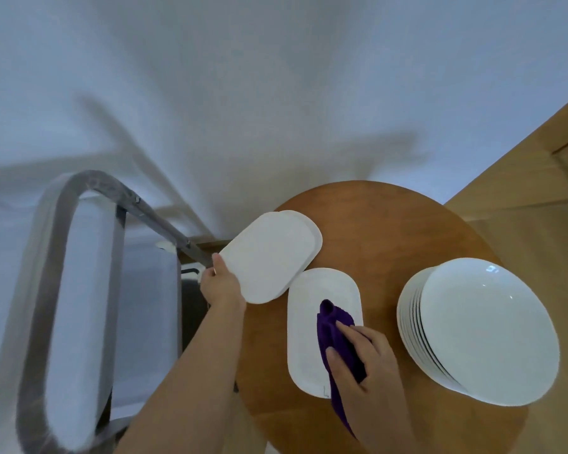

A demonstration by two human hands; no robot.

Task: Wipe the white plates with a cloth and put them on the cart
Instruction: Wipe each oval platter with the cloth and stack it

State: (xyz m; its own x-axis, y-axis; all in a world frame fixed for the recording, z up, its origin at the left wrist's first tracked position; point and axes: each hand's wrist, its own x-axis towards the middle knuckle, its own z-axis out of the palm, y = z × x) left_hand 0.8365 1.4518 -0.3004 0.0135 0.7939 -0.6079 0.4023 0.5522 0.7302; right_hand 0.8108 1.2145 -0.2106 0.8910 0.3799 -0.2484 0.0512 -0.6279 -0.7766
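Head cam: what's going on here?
A person is working through white plates at a round wooden table. The left hand grips the edge of an oblong white plate, held over the table's left edge toward the metal cart. The right hand grips a purple cloth lying on a second oblong plate that rests flat on the table. A stack of round white plates waits at the right.

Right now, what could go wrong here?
1. Left hand holds the oblong plate by one end only, over the table edge; it could slip.
2. The stack of round plates leans, fanned sideways; a bump from the right hand wiping with the purple cloth might slide it.
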